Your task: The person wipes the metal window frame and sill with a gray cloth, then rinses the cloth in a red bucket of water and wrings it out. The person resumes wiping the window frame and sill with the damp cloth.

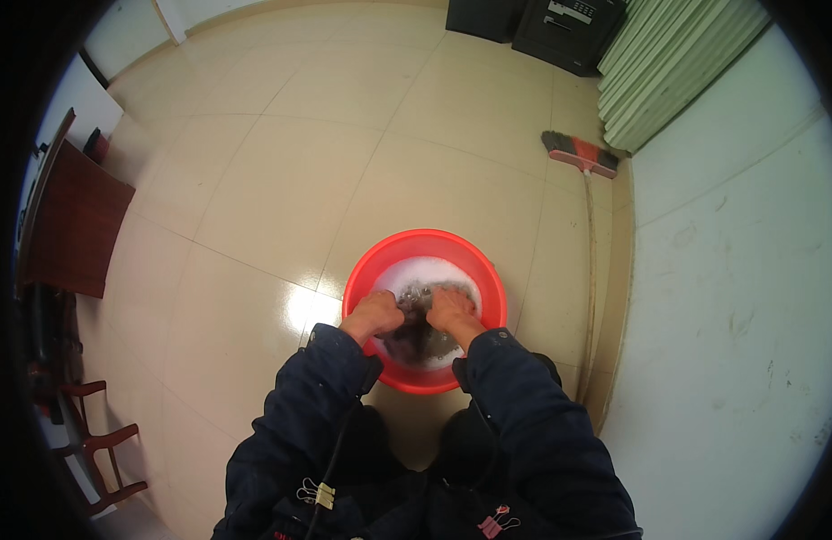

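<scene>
A red plastic basin (424, 388) stands on the floor before me, between my feet and the room. It holds murky water with white suds (426, 268) around the edge. A dark mass, perhaps wet cloth (416, 331), lies in the water between my hands. My left hand (381, 312) is curled like a fist at the left side of the basin, its fingertips hidden. On the right, my right hand (452, 308) dips into the suds with its fingers bent down and partly covered. Whether either hand grips the dark mass is hidden by water and foam.
A broom (581, 154) leans along the white wall (720, 283) at right. Beyond it hang a pale green curtain (679, 61) and a black safe (568, 30). A wooden desk (78, 216) and a wooden chair (95, 442) stand left on the tiled floor (254, 175).
</scene>
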The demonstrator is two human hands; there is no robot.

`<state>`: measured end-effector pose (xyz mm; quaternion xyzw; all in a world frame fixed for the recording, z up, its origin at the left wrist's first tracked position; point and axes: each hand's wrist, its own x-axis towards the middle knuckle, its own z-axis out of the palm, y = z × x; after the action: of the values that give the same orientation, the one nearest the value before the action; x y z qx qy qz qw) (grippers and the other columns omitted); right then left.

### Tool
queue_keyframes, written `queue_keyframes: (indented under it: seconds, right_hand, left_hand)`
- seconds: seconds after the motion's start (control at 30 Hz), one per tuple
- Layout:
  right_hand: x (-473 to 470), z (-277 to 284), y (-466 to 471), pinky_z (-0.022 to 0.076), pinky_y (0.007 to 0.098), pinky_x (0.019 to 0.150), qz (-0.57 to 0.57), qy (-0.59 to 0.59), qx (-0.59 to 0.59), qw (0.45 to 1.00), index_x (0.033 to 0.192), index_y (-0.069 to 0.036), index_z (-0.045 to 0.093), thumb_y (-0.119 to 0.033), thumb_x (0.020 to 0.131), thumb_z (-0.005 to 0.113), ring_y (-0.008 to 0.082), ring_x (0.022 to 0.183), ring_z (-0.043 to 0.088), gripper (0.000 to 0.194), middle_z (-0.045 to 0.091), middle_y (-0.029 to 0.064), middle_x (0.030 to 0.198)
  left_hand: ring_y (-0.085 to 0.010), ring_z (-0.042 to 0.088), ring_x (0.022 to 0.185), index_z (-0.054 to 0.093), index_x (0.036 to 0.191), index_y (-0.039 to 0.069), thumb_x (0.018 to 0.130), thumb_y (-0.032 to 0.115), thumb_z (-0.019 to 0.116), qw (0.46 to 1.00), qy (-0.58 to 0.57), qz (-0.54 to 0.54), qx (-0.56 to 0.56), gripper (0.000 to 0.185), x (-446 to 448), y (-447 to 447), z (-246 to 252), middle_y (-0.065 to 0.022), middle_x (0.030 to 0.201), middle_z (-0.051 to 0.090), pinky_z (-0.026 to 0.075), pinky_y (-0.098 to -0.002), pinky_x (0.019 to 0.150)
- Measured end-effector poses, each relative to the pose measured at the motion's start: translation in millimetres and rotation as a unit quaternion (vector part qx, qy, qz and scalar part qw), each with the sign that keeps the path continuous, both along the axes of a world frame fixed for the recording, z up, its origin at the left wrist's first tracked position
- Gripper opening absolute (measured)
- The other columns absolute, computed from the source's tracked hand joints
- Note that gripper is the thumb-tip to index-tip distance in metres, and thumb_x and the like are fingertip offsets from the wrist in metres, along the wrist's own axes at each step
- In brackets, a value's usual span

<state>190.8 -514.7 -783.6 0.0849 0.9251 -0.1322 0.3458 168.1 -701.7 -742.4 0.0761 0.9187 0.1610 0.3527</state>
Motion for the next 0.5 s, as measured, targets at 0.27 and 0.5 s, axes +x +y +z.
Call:
queue_keyframes:
  seconds: [0.27,0.5]
  right_hand:
    - [11.9,-3.6,-1.4,0.0558,0.0488,0.106,0.13,-0.086,-0.089,0.984,0.124,-0.002,0.077,-0.018,0.091,0.066,0.0411,0.126,0.069,0.038,0.073,0.0255,0.132]
    - [-14.0,30.0,2.1,0.0566,0.0502,0.102,0.023,0.018,-0.108,0.994,0.123,-0.002,0.077,-0.024,0.096,0.064,0.0408,0.122,0.072,0.037,0.074,0.0251,0.128]
  left_hand:
    - [-0.0468,0.073,0.11,0.076,0.111,-0.009,0.085,0.021,0.066,0.998,-0.038,0.004,0.046,0.041,4.0,-5.7,32.6,-0.0329,0.112,0.075,0.058,-0.0511,0.096]
    - [-0.0359,0.077,0.083,0.075,0.103,-0.007,0.086,0.022,0.072,0.99,-0.006,0.07,0.121,0.034,46.0,-28.1,61.0,-0.0253,0.086,0.075,0.06,-0.0468,0.076]
